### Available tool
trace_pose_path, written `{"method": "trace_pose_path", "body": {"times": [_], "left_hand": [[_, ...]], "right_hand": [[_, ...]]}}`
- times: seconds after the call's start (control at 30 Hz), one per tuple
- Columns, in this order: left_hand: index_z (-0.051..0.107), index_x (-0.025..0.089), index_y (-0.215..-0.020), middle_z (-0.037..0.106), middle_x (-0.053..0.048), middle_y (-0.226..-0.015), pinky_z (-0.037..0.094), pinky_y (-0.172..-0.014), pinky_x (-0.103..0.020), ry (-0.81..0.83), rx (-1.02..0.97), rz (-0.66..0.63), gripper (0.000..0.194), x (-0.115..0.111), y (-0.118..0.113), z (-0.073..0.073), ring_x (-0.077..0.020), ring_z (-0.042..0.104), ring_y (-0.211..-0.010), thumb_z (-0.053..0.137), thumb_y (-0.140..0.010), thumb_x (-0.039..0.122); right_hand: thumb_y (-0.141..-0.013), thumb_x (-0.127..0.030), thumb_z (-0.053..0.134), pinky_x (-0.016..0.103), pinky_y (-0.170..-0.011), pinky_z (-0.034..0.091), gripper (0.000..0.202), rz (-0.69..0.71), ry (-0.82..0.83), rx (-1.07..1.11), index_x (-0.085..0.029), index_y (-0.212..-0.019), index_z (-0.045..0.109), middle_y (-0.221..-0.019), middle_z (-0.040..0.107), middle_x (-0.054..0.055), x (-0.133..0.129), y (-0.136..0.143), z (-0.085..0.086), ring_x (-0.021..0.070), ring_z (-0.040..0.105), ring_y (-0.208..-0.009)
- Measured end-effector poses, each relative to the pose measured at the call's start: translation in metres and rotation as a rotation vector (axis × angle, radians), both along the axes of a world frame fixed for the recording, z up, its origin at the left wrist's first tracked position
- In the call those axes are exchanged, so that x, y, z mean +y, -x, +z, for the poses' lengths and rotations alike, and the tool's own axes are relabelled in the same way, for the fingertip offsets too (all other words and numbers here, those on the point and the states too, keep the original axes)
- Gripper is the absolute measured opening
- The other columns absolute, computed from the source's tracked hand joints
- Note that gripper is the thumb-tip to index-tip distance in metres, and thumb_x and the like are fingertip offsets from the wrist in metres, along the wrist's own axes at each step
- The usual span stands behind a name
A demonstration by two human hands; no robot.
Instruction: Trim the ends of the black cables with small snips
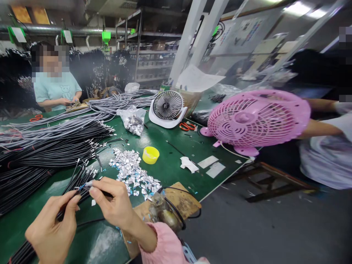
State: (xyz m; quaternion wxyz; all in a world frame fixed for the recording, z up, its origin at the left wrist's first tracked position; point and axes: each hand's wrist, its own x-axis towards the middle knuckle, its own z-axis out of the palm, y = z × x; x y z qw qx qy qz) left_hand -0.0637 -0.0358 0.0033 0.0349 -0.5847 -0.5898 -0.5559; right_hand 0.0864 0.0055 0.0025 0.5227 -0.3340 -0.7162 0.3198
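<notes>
My left hand (55, 223) is closed around a black cable (61, 213), thumb and forefinger pinching it close to its stripped end. From that end a thin blue wire (81, 186) sticks out toward my right hand (118, 201). The right fingers are closed in a pinch on the wire end, with a greyish-white bit at their tips. Something dark shows under the right palm, too hidden to name. Behind my hands lie bundles of black cables (55, 150) with bare ends. A pile of small silvery foil pieces (132, 168) is spread beyond my right hand.
Grey cables (110, 106) run across the green table. Around it are a yellow tub (151, 155), a bag of parts (134, 121), a small fan (167, 106), a pink fan (255, 117), orange-handled scissors (187, 126) and a wooden board (181, 200). A co-worker (57, 88) sits opposite; another is at right.
</notes>
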Motion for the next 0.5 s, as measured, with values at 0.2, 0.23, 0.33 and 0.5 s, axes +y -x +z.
{"method": "trace_pose_path", "body": {"times": [0.2,0.23,0.33,0.5], "left_hand": [[0.067,0.024,-0.065,0.06,0.004,-0.058,0.04,-0.046,-0.023,0.138,-0.047,-0.146,0.029,0.003,-0.004,0.014,-0.0115,0.055,-0.049,0.062,-0.089,0.038],[0.064,0.023,-0.06,0.056,0.004,-0.053,0.038,-0.042,-0.023,0.178,-0.083,-0.187,0.035,0.004,-0.004,0.016,-0.0115,0.052,-0.045,0.061,-0.09,0.041],[0.058,0.022,-0.051,0.048,0.004,-0.045,0.034,-0.036,-0.022,0.231,-0.135,-0.273,0.047,0.005,-0.002,0.021,-0.0106,0.044,-0.038,0.058,-0.091,0.046],[0.07,0.023,-0.066,0.064,0.004,-0.058,0.04,-0.041,-0.02,0.113,-0.069,-0.235,0.023,0.004,-0.001,0.017,-0.0112,0.055,-0.046,0.067,-0.086,0.035]], "right_hand": [[-0.102,-0.037,0.051,0.028,-0.059,0.041,0.038,0.003,-0.046,-0.045,-0.022,-0.077,0.074,-0.073,0.067,0.003,0.0,-0.004,-0.008,0.0157,0.056,-0.065],[-0.102,-0.037,0.051,0.027,-0.058,0.04,0.038,0.017,-0.047,-0.033,-0.022,-0.075,0.073,-0.071,0.066,0.003,0.0,-0.005,-0.007,0.0152,0.054,-0.063],[-0.101,-0.034,0.05,0.027,-0.056,0.037,0.04,0.052,-0.014,0.022,-0.021,-0.068,0.069,-0.065,0.061,0.001,0.001,-0.006,0.0,0.0137,0.05,-0.058],[-0.087,-0.04,0.067,0.025,-0.057,0.04,0.023,-0.001,0.239,0.176,-0.02,-0.076,0.068,-0.068,0.061,-0.001,0.001,-0.005,0.01,0.0137,0.054,-0.062]]}}
